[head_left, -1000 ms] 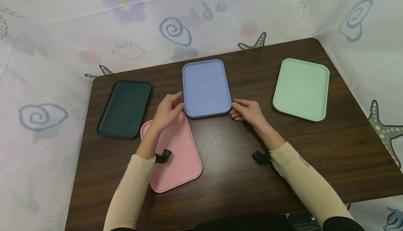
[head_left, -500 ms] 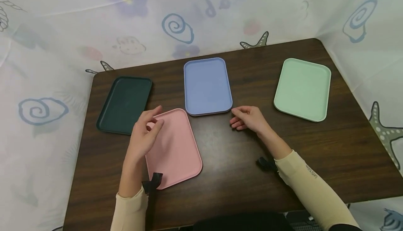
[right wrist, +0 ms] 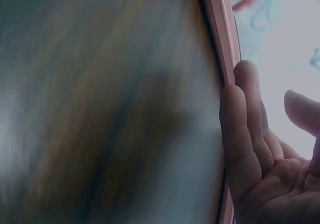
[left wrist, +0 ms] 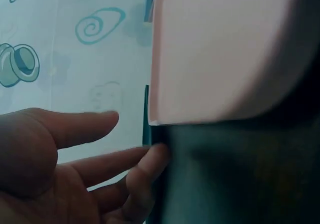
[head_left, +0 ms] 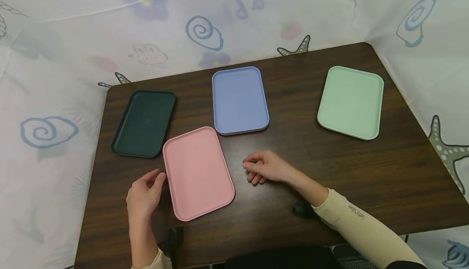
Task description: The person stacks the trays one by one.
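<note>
Your left hand (head_left: pixel 143 195) and right hand (head_left: pixel 267 168) hang relaxed, fingers parted from thumbs and gripping nothing, while the flat pink rectangular plastic tray (head_left: pixel 199 174) lies between them, just beside the left and near the right.

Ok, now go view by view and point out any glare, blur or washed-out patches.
Head view: mostly crisp, with a soft sheen on the dark table beside the pink tray; left wrist view: bluish cast, the tray's right side fading into blur; right wrist view: the table smeared and streaky, the backdrop washed out bright behind the right hand.
</note>
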`<state>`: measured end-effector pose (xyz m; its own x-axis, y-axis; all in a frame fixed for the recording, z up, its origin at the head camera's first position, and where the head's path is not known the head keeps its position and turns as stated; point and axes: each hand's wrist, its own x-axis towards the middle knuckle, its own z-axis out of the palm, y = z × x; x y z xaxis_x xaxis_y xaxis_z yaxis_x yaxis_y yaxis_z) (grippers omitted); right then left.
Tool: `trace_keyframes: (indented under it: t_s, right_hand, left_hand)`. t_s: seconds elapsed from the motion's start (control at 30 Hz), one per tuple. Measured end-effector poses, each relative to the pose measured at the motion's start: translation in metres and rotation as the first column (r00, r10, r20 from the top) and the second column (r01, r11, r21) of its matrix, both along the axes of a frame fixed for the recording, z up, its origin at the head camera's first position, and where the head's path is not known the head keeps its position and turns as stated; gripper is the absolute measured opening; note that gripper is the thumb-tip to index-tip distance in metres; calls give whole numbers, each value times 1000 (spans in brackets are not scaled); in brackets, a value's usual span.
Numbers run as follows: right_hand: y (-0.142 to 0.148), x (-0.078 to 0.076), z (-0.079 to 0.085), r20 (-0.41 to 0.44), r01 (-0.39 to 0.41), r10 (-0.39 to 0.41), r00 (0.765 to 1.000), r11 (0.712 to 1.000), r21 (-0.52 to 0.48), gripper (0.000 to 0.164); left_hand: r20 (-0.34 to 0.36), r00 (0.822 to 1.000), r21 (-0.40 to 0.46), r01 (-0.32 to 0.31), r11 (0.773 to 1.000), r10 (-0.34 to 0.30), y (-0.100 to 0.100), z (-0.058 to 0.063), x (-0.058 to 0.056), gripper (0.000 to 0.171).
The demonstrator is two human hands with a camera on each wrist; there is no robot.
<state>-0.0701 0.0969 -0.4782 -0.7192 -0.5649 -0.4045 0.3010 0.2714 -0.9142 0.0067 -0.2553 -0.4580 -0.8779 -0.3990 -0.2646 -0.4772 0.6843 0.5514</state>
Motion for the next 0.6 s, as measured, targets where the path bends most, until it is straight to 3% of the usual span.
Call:
trace_keyframes:
  t_s: [0.13,0.27,0.43,0.6]
  right_hand:
    - [-15,11,-1,-53,-51,55,997,997,64,42]
    - [-25,22,-4,-161,-96,124,979,981,170,47]
    - [-33,30,-8,-278,-114,187,942,959,258,51]
    - [-41,35,-11,-325,-101,189,926,958,270,56]
  left_hand:
    - [53,998,3,21,1000,-22,1,-5,1,56]
    - [83,996,-5,14,1000,-14,3,-9,1,52]
    - [49,999,-39,17,999,-15,8,-13,-1,45]
    - [12,1000,-63,25,998,-24,11,-17,-2,39]
